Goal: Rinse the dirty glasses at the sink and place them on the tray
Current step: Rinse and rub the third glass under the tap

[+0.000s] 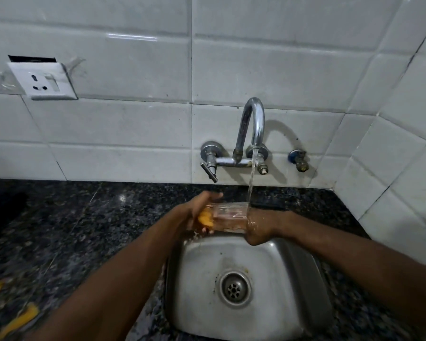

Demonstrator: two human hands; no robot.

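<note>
As water (251, 183) runs, glass (229, 217) lies sideways, mouth rightward

The light is dim and seems to come from the left: the tap (252, 119) throws a shadow (279, 130) to its right on the tiles (133, 124). One tile has a glare streak (132, 38). Tile lines bend near the edges. The glass (229, 217) and the orange bits (17, 321) at the lower left corner of the counter (71, 230) look blurry.

Count at the sink
One glass (229, 217), one sink (202, 267), one tap (254, 119), one wall socket (43, 81), two hands: left hand (202, 209), right hand (260, 227).
</note>
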